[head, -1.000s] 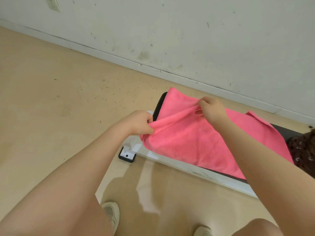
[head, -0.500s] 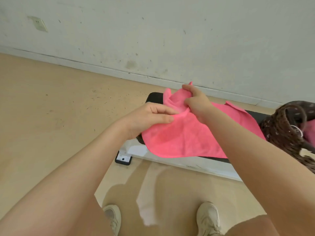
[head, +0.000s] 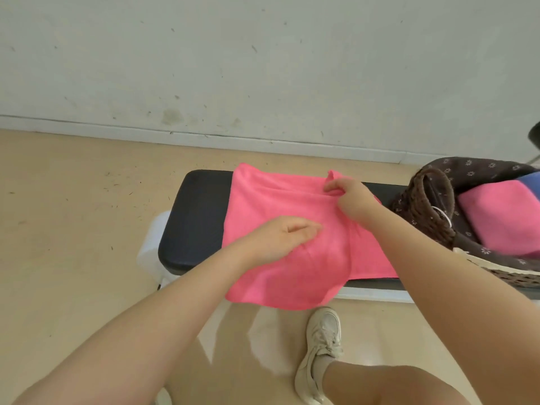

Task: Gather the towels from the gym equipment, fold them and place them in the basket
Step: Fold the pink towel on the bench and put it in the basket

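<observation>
Against a scuffed pale wall and a tan floor, our padded black surface [head: 195, 217] carries the pink towel [head: 292, 244], its near edge drooping over the front. Half a second ago we held it bunched and lifted; now it lies doubled and flatter, so the first fold looks set. Our left hand [head: 280, 238] rests on its middle, fingers [head: 306, 229] loosely curled, holding nothing we can see; our right hand [head: 350, 200] pinches the far corner. We count one towel on the surface and, in the one basket [head: 423, 206] at the right, two folded: one pink [head: 502, 217], one blue [head: 529, 182]
</observation>
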The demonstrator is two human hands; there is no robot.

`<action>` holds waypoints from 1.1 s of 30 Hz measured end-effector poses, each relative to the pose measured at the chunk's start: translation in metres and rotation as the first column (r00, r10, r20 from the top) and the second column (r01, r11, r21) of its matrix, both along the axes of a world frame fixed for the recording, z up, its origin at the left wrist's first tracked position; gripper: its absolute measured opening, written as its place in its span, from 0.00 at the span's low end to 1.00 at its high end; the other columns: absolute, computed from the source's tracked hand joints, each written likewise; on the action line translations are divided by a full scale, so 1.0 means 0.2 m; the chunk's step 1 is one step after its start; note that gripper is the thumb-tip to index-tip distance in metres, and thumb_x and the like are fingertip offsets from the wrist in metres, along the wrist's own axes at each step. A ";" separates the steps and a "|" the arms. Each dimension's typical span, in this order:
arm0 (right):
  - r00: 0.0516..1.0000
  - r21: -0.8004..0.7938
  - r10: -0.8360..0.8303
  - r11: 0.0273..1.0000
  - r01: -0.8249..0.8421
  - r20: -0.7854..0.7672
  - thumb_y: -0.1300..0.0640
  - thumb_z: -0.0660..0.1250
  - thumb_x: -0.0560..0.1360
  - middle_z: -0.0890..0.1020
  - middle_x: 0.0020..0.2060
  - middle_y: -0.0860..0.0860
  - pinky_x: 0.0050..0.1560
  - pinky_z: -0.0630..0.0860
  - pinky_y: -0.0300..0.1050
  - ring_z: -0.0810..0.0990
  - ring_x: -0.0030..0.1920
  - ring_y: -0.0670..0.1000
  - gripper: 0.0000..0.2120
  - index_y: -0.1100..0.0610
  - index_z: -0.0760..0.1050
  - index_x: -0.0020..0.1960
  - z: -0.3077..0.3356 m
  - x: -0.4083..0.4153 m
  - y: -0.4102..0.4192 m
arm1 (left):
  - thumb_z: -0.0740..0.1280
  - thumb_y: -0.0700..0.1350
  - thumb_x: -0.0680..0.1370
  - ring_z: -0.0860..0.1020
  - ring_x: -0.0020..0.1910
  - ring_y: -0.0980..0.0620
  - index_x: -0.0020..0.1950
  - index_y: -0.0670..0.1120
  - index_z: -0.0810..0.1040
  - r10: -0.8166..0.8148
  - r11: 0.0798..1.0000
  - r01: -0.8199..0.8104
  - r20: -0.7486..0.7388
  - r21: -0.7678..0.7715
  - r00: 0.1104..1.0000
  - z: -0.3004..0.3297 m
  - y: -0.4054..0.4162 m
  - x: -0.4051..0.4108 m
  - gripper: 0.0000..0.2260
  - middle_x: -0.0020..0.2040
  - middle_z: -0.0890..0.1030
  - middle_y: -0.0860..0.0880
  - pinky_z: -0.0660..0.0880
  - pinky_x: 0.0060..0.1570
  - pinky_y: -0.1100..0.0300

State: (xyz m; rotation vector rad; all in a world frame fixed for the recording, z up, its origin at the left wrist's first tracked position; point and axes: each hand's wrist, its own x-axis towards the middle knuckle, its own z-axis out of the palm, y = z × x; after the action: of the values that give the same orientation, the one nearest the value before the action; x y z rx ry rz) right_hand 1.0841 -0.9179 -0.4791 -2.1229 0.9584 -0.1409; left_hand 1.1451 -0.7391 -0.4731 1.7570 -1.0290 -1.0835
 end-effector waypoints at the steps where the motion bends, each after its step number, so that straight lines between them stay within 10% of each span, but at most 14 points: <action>1: 0.998 -0.028 -0.008 1.000 0.007 -0.055 0.75 0.49 0.71 0.77 0.59 0.55 0.33 0.66 0.30 0.76 0.48 0.50 0.27 0.59 0.75 0.62 -0.04 -0.01 -0.02 | 0.58 0.42 0.81 0.73 0.62 0.53 0.65 0.43 0.74 0.130 0.991 -0.134 0.189 0.008 0.973 -0.05 -0.02 0.05 0.14 0.61 0.76 0.49 0.64 0.61 0.68; 6: 0.996 -0.113 -0.056 0.992 0.049 -0.064 0.69 0.54 0.75 0.75 0.64 0.56 0.54 0.71 0.43 0.75 0.60 0.57 0.21 0.58 0.72 0.64 -0.12 -0.01 -0.04 | 0.58 0.46 0.79 0.62 0.68 0.40 0.70 0.41 0.62 0.404 0.709 -0.677 0.674 0.196 0.618 -0.21 0.05 0.26 0.20 0.70 0.61 0.41 0.62 0.65 0.48; 11: 0.993 -0.158 0.019 0.987 -0.038 -0.120 0.64 0.55 0.78 0.73 0.67 0.55 0.65 0.65 0.44 0.71 0.67 0.56 0.20 0.59 0.69 0.69 -0.12 0.03 0.01 | 0.62 0.46 0.77 0.74 0.50 0.44 0.56 0.41 0.71 0.465 0.708 -0.670 0.567 0.224 0.680 -0.23 0.07 0.37 0.11 0.51 0.77 0.43 0.71 0.48 0.51; 15: 0.990 -0.118 0.033 0.992 -0.050 -0.136 0.65 0.57 0.76 0.72 0.68 0.55 0.67 0.65 0.45 0.72 0.66 0.56 0.23 0.58 0.66 0.71 -0.12 0.05 0.11 | 0.59 0.38 0.76 0.66 0.30 0.54 0.40 0.42 0.69 0.547 0.742 -0.664 0.489 0.091 0.679 -0.20 0.17 0.41 0.05 0.33 0.68 0.50 0.60 0.28 0.60; 25: 0.951 -0.047 0.274 0.958 -0.283 -0.143 0.72 0.57 0.72 0.65 0.72 0.56 0.65 0.57 0.36 0.64 0.72 0.54 0.30 0.60 0.60 0.74 -0.11 0.19 0.61 | 0.60 0.37 0.75 0.73 0.56 0.39 0.63 0.40 0.67 0.495 0.593 -0.773 0.655 0.226 0.571 -0.17 0.73 0.47 0.16 0.60 0.74 0.38 0.68 0.47 0.52; 29: 0.975 0.043 0.221 0.974 -0.221 0.006 0.72 0.55 0.72 0.68 0.70 0.55 0.63 0.69 0.42 0.71 0.66 0.54 0.30 0.57 0.62 0.73 -0.08 0.19 0.65 | 0.58 0.39 0.78 0.65 0.67 0.41 0.70 0.43 0.65 0.350 0.781 -0.620 0.766 0.078 0.538 -0.14 0.69 0.45 0.20 0.69 0.66 0.43 0.63 0.64 0.50; 33: 0.981 0.354 0.098 0.922 -0.154 0.170 0.73 0.54 0.75 0.75 0.47 0.47 0.29 0.68 0.28 0.74 0.31 0.37 0.28 0.52 0.65 0.71 0.01 0.13 0.66 | 0.55 0.35 0.79 0.61 0.73 0.47 0.73 0.43 0.62 0.166 0.966 -0.258 0.690 0.031 0.704 -0.11 0.48 0.43 0.21 0.74 0.63 0.45 0.54 0.70 0.60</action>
State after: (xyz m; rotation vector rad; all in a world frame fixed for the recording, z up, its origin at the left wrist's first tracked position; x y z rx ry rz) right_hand 1.1103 -0.7866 -0.4766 -1.7935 0.6949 -0.0500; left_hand 1.2308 -0.6422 -0.4954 2.3976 -1.1482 -0.3274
